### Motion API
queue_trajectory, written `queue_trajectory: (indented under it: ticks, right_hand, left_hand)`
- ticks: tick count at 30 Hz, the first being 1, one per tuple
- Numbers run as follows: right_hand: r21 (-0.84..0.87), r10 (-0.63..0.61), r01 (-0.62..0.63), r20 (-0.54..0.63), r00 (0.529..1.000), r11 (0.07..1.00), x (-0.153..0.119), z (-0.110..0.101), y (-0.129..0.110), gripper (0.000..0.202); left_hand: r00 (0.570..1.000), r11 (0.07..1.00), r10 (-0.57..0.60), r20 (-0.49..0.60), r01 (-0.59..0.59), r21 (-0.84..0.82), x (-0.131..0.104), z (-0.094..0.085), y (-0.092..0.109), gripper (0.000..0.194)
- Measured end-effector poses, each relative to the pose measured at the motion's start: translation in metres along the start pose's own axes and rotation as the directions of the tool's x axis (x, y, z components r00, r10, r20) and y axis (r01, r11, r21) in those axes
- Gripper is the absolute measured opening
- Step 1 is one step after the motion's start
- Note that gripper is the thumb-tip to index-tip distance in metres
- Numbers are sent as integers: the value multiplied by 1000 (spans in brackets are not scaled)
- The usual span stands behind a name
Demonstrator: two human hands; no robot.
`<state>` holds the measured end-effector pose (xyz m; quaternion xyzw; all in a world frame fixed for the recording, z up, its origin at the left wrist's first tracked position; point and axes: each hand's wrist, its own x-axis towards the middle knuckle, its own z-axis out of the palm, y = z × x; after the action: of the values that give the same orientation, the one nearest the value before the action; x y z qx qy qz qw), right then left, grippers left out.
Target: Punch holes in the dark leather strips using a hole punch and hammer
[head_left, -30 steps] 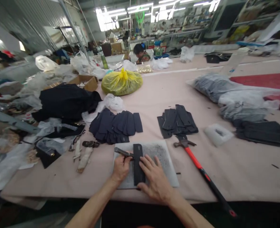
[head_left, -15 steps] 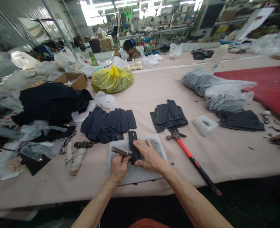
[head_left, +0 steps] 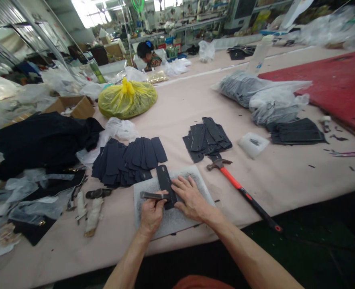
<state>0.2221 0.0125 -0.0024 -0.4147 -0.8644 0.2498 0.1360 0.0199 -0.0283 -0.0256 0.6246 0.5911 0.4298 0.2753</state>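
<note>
My left hand [head_left: 151, 214] is closed around a dark metal bar-shaped tool [head_left: 154, 196], probably a punch, held nearly level over the lower part of a dark fabric-like strip [head_left: 164, 180]. The strip has rounded corners and a small slot near its far end. It lies on a white, scuffed board [head_left: 195, 176]. My right hand [head_left: 192, 200] rests with fingers spread along the strip's right edge, partly covering something dark beneath it. Whether the tool's tip touches the strip is hidden by my left fingers.
Fanned dark pieces [head_left: 129, 160] lie behind the board, with another pile [head_left: 207, 138] farther right. A claw hammer [head_left: 240, 190] lies right of the board. At left are wrapped-handle tools [head_left: 94, 216] and black cloth [head_left: 45, 140]. A person [head_left: 149, 56] sits beyond the table.
My view has shifted right and down. The tool in my left hand has turned slightly flatter. Another person's hand at the far right is out of view, and a pinkish tool shows there.
</note>
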Motion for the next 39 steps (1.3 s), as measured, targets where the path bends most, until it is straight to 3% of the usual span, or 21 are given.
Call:
queue_trajectory:
  ticks: [27,39]
  right_hand:
    - [36,21,-19,-62,998,999,0,1,3,58]
    - [62,21,-17,-66,998,998,1,6,4,61]
  left_hand:
    - [995,991,46,86,-57,123,0,0,0,23]
    - [980,940,178,95,-197,279,-2,10,-2,25]
